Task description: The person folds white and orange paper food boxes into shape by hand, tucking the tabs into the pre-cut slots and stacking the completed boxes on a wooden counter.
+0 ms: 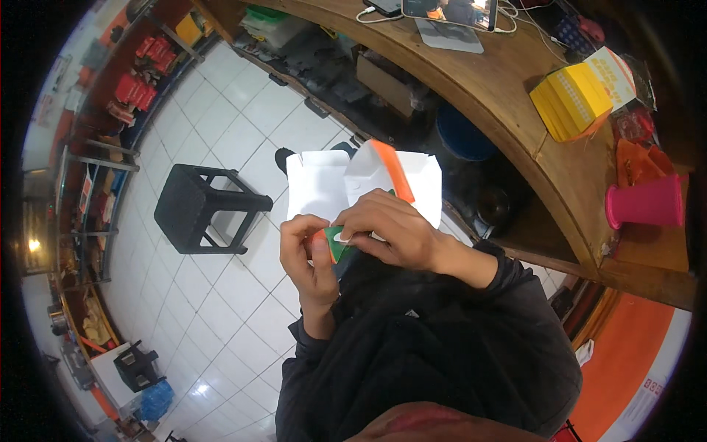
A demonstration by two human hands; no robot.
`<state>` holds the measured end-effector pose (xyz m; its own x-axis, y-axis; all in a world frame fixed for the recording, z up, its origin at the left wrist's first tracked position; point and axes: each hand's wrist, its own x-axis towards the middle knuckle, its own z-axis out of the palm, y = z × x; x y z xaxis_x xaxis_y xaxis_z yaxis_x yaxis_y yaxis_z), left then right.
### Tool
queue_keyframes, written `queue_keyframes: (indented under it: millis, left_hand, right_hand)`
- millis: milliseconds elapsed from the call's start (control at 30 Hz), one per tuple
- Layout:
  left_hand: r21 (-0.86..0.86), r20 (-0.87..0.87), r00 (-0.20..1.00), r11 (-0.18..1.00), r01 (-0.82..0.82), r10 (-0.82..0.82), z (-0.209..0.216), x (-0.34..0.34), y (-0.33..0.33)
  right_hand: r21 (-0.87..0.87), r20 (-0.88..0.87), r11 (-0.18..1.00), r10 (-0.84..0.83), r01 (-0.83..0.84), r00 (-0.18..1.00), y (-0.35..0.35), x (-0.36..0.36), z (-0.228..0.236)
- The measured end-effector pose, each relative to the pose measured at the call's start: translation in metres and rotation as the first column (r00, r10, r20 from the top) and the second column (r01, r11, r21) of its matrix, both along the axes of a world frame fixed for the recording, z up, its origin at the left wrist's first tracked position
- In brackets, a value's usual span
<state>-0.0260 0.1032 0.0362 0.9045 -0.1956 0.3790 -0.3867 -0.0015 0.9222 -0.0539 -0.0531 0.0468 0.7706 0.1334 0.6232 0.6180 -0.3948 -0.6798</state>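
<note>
A paper box [318, 184], white inside with orange and green on its outer face, is spread partly open in front of my body. An orange-edged panel [395, 175] stands up at its far right side. My left hand [309, 258] pinches an orange and green corner flap [336, 244] of the box between thumb and fingers. From the right, my right hand [394, 230] closes on the same flap, its fingertips at a small white part there. The lower part of the box is hidden behind my hands.
A black plastic stool [202, 206] stands on the white tiled floor [243, 96] to the left. The curved wooden counter [508, 88] holds a phone on a stand [451, 11], yellow folded cartons [571, 103] and a pink cup [644, 202]. Beneath it is a blue bucket [464, 132].
</note>
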Motion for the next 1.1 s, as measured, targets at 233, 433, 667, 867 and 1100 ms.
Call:
queue_keyframes:
  millis: [233, 433, 667, 867, 1100]
  left_hand:
    - [0.2, 0.254, 0.967, 0.978, -0.063, 0.011, -0.006, 0.005, 0.015]
    - [0.225, 0.561, 0.787, 0.962, 0.154, -0.257, -0.008, 0.004, 0.027]
    - [-0.211, 0.533, 0.746, 0.917, -0.339, 0.399, -0.023, 0.024, -0.007]
    - [-0.231, 0.11, 0.992, 0.969, 0.087, -0.063, -0.074, -0.006, -0.017]
    - [-0.53, -0.038, 0.898, 0.77, 0.354, -0.438, -0.049, 0.015, -0.002]
  right_hand:
    - [0.017, -0.3, 0.996, 0.089, -0.088, 0.95, 0.002, -0.009, 0.022]
    - [0.427, -0.648, 0.824, 0.566, -0.372, 0.509, -0.014, -0.002, 0.022]
    - [0.274, -0.406, 0.946, 0.277, -0.173, 0.871, 0.0, 0.002, 0.028]
    - [0.292, -0.246, 0.952, 0.164, -0.089, 0.955, 0.023, -0.007, 0.021]
    - [0.129, -0.005, 0.98, -0.151, 0.15, 0.989, -0.01, -0.031, 0.048]
